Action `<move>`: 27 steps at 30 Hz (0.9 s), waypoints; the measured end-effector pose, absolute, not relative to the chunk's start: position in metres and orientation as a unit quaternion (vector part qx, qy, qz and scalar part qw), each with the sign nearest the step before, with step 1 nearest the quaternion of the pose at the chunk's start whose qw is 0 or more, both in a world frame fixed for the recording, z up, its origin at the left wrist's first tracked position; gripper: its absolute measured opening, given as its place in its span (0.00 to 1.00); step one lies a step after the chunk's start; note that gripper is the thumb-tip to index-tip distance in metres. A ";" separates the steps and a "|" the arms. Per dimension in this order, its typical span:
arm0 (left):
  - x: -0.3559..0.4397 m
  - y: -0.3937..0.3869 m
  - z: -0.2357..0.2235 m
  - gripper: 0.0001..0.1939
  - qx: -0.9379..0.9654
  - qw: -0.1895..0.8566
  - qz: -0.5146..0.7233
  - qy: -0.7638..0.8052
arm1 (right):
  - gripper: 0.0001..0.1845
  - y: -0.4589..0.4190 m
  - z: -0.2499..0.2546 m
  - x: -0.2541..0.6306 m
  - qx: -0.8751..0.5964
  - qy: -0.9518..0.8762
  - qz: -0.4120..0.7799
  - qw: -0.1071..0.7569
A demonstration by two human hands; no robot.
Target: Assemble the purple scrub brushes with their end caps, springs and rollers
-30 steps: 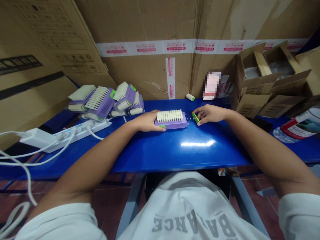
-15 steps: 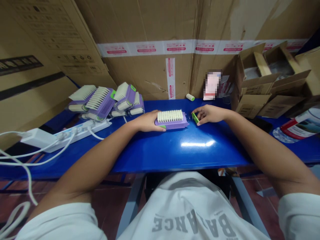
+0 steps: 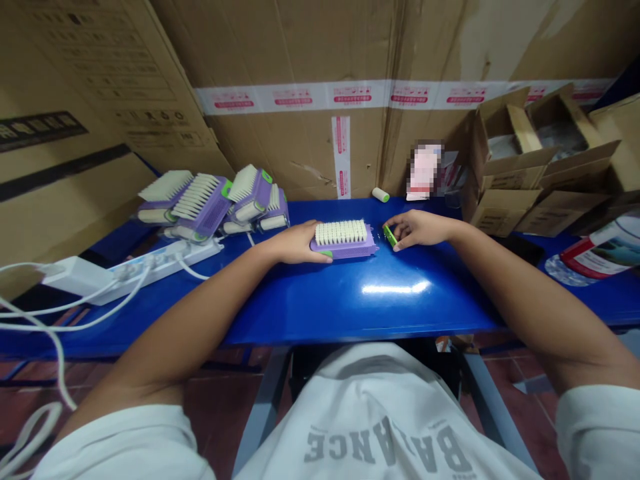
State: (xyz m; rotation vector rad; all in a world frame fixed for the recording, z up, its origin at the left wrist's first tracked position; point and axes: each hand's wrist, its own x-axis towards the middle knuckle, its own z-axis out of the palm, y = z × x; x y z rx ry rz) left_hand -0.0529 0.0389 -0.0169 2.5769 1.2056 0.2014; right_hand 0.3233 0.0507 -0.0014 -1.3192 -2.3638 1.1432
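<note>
Left hand (image 3: pixel 295 243): clasped over the near end of a purple plastic scrubbing brush (image 3: pixel 345 250) with cream bristles facing up, gripping it against the surface.

Right hand (image 3: pixel 419 231): fingers curled, pinching a small bright-green plastic strip (image 3: pixel 391 235) just beside the brush's far end.

Under my hands: a glossy blue surface (image 3: pixel 400 313), with both hands resting close together on it.

Left of my left hand: a pile of finished-looking purple brushes with cream bristles (image 3: pixel 213 203), leaning on one another, and nearer me a white power strip (image 3: pixel 165 261) with white cables.

Beyond my right hand: a small white cylinder with a green end (image 3: pixel 380 194), lying on the surface.

Right of my right hand: open brown cardboard boxes (image 3: pixel 520 160), set against a taped cardboard wall (image 3: pixel 300 60).
</note>
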 end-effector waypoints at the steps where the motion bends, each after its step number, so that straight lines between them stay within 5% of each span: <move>1: -0.053 0.039 -0.017 0.46 0.895 0.145 0.071 0.416 | 0.45 0.051 -0.002 0.323 -0.446 -0.800 0.388 0.102; 27: -0.052 0.039 -0.018 0.47 0.891 0.147 0.072 0.423 | 0.47 0.049 -0.002 0.320 -0.442 -0.807 0.381 0.093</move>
